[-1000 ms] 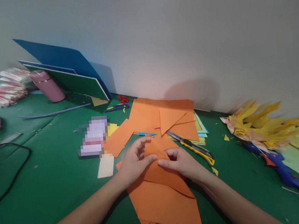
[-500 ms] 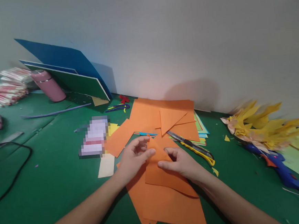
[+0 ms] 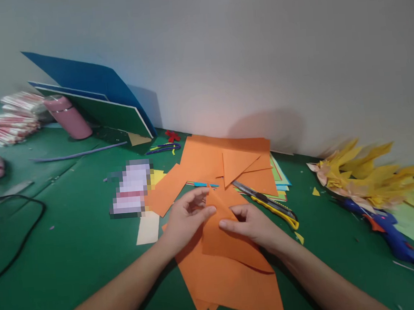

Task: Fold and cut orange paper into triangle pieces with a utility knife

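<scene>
Between my hands is a folded piece of orange paper (image 3: 223, 242), narrowing to a point at its top. My left hand (image 3: 190, 216) pinches its left edge near the tip, thumb in front. On the right side, my right hand (image 3: 251, 225) grips the same paper with the thumb on its face and the fingers behind. Below it lies a stack of orange sheets (image 3: 235, 289) on the green table. Just beyond my hands are a folded orange triangle (image 3: 238, 164) on larger orange paper (image 3: 206, 150) and a yellow-black utility knife (image 3: 272, 207).
Left of my hands are a pixelated pale rectangle (image 3: 132, 187) and a cream paper piece (image 3: 148, 229). A pink bottle (image 3: 68, 118) leans by blue and green boards (image 3: 90, 83). At right lie a blue glue gun (image 3: 388, 229) and yellow paper petals (image 3: 366, 176).
Both hands keep their hold on the folded orange paper and have barely moved. The view has shifted very slightly.
</scene>
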Available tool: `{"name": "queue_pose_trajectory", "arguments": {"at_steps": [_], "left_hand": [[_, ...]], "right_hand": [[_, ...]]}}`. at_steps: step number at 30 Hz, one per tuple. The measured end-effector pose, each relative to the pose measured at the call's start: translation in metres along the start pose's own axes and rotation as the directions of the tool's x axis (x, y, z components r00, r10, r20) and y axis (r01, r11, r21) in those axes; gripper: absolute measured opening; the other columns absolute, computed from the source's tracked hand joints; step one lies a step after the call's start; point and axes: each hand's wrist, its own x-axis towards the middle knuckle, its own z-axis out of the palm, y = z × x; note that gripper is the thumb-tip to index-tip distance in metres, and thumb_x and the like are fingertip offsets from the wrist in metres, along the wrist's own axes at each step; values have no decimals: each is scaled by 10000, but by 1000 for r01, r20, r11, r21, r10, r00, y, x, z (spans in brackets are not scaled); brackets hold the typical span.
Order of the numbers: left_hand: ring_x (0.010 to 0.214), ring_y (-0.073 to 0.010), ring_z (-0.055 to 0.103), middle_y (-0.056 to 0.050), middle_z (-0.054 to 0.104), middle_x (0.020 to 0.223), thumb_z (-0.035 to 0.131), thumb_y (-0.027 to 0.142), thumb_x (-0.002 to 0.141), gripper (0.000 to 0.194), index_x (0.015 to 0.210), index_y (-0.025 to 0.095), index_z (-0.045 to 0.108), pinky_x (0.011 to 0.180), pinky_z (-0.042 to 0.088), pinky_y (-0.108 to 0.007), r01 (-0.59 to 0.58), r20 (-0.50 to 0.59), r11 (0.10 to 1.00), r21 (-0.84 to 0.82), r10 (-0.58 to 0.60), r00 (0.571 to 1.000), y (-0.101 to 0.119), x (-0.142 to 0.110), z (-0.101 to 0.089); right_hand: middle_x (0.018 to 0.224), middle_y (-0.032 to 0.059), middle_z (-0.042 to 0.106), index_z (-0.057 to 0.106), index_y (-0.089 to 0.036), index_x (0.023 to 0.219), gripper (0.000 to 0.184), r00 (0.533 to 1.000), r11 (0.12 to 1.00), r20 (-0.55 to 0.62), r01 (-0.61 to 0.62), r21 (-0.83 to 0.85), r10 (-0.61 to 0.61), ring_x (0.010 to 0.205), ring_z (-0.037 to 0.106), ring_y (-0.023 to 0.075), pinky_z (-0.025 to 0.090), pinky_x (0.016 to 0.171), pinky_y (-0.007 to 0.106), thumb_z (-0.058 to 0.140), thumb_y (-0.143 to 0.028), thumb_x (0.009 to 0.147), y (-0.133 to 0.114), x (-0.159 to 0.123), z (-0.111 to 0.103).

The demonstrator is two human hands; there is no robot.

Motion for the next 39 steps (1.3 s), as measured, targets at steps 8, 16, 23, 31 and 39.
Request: {"name": "queue_pose_trajectory", "arguments": {"at_steps": [8,16,23,31,39], "left_hand": [[729,-134,583,21,573,793,743,177,624,614,1198,217,530,648,468,-255,51,70,989,-137,-41,997,-2,2,1],[680,-107,584,47,564,792,771,204,599,565,1059,219,444,625,460,-232,85,73,987,-133,-76,994,0,0,1],[644,-99,576,63,569,749,742,227,606,563,1072,218,426,605,451,-226,88,72,991,-105,-81,994,0,-1,1],[576,-103,552,82,581,626,715,252,647,497,1051,206,430,556,411,-226,80,100,994,-78,-72,992,2,-2,0],[618,-132,593,80,570,610,708,213,630,422,990,204,488,641,451,-277,150,82,985,87,-157,984,3,2,-6]], "right_hand": [[576,-33,495,594,-163,671,471,1000,1000,-12,-4,0,4,519,403,97,287,519,248,761,-581,534,1,1,1],[567,-50,486,529,-177,625,474,999,999,33,-16,33,15,515,419,90,301,499,229,746,-593,558,-17,-1,1],[456,-93,339,448,-187,503,497,997,1000,-73,27,-8,-27,439,273,53,205,444,224,757,-573,544,-16,5,2],[683,20,697,704,-172,764,420,986,953,-162,80,293,-34,634,629,187,489,631,316,833,-470,497,-25,15,-5],[640,26,696,696,-165,710,442,970,956,-243,95,277,-26,610,645,221,516,619,345,829,-521,484,-6,24,1]]}}
